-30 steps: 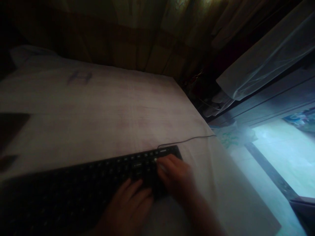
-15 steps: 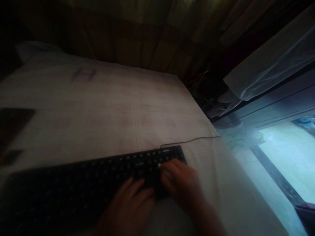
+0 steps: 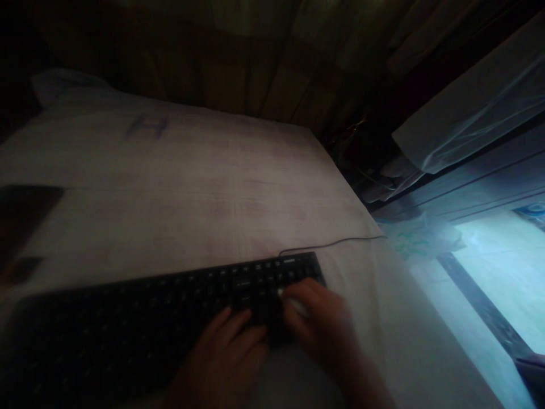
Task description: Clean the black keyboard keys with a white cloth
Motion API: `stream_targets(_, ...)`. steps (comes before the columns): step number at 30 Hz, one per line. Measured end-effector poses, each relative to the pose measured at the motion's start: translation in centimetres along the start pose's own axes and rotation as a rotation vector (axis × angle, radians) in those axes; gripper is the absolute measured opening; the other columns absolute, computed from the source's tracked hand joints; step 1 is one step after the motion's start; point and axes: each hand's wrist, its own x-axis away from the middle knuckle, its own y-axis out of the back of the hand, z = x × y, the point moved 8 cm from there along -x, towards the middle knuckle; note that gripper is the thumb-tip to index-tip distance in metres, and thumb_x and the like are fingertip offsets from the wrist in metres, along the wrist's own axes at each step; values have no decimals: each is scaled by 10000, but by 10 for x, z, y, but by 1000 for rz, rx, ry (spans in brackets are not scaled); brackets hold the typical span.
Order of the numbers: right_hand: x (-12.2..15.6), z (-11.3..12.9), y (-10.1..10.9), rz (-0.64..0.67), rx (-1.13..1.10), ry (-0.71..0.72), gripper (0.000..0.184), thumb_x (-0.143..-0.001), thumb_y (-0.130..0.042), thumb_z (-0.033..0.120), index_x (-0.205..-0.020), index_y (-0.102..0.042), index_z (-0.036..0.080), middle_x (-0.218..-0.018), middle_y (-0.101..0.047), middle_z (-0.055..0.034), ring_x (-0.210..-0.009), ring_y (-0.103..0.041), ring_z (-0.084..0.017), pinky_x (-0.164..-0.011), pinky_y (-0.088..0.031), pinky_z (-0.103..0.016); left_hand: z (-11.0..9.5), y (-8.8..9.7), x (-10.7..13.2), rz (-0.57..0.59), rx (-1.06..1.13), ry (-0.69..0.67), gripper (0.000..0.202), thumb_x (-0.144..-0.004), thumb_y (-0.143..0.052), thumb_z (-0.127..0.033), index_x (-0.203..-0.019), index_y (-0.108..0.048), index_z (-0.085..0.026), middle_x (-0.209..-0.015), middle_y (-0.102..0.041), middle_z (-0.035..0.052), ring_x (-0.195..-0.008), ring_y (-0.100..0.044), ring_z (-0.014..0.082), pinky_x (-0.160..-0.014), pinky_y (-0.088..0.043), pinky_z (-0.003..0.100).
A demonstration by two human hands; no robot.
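A black keyboard (image 3: 149, 307) lies across the near part of a table covered with a pale cloth (image 3: 191, 187). My left hand (image 3: 225, 358) rests flat on the keys near the keyboard's front edge, fingers stretched forward. My right hand (image 3: 323, 329) sits on the keyboard's right end with its fingers curled. A small whitish thing shows under those fingers, too dim to name. A thin cable (image 3: 336, 243) runs from the keyboard's back right corner toward the table's right edge.
A dark flat object (image 3: 23, 210) and a smaller dark item (image 3: 25, 267) lie at the table's left edge. The table's right edge drops to a bright floor (image 3: 502, 250). A pale curtain (image 3: 468, 125) hangs at the upper right. The back wall is dark.
My right hand has slid a little toward the near edge over the keyboard's right end. My left hand has stayed put. The view has shifted slightly.
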Motion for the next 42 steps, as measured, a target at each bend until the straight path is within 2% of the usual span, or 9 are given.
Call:
stream_targets(2,-1,-3,2,-68,-18,-24,165,-896,-514,142,-834,-653,204,-708,-668,-16,-605,-639,-148,-559,-489,-251,-1,-3,2,-1,23,5,257,-993,-469,-191,-944,-715,-245,-1076,-764,-70,-1160,-621,127,-1178,-323,313)
stream_targets(5,-5,-6,-2,-108,-2,-29,163,-936,-512,172,-910,-671,198,-791,-707,-39,-670,-673,-159,-615,-525,-257,3,-5,9,-83,79,92,276,-1007,-465,-254,-887,-713,-241,-1053,-767,-67,-1179,-610,136,-1192,-298,329)
stream_targets(9,-8,-5,-8,-70,50,6,178,-950,-508,182,-929,-685,186,-793,-709,-45,-669,-677,-164,-610,-528,-254,2,-11,13,-85,88,137,282,-1006,-459,-242,-875,-709,-239,-1052,-765,-62,-1160,-623,145,-1170,-338,353)
stream_targets(14,-7,-3,-9,-40,72,19,197,-933,-505,166,-896,-699,161,-760,-691,-51,-650,-665,-171,-585,-505,-258,1,-7,11,-87,79,139,259,-999,-470,-230,-889,-703,-244,-1054,-759,-49,-1176,-615,143,-1153,-377,361)
stream_targets(19,-2,-6,-12,-48,76,-32,223,-930,-483,172,-861,-695,181,-715,-652,-33,-621,-624,-163,-570,-454,-263,0,-7,10,-79,81,99,258,-1007,-461,-240,-903,-697,-237,-1065,-756,-45,-1211,-593,135,-1202,-302,346)
stream_targets(26,5,-8,-16,-3,50,-60,214,-921,-479,175,-863,-684,186,-733,-639,-33,-646,-602,-168,-596,-421,-279,1,-10,11,-74,84,87,291,-1013,-445,-236,-881,-704,-226,-1067,-758,-47,-1211,-586,142,-1214,-268,340)
stream_targets(31,7,-7,-13,6,38,-74,204,-906,-484,172,-830,-672,193,-716,-632,-26,-641,-599,-166,-595,-411,-276,2,-11,12,-63,87,125,258,-1010,-476,-262,-896,-706,-232,-1092,-751,-59,-1219,-583,140,-1204,-284,345)
stream_targets(38,2,-1,-7,71,19,-36,191,-847,-498,117,-797,-672,179,-689,-643,-22,-601,-620,-154,-556,-422,-255,1,-7,10,-67,65,107,274,-1012,-458,-245,-896,-706,-240,-1075,-758,-62,-1198,-597,135,-1191,-312,338)
stream_targets(42,3,-4,-3,80,-72,-99,169,-797,-513,126,-743,-662,187,-667,-646,-17,-587,-620,-152,-547,-438,-251,2,-8,11,-58,82,119,244,-1000,-480,-250,-920,-711,-237,-1095,-757,-57,-1213,-594,152,-1194,-308,353)
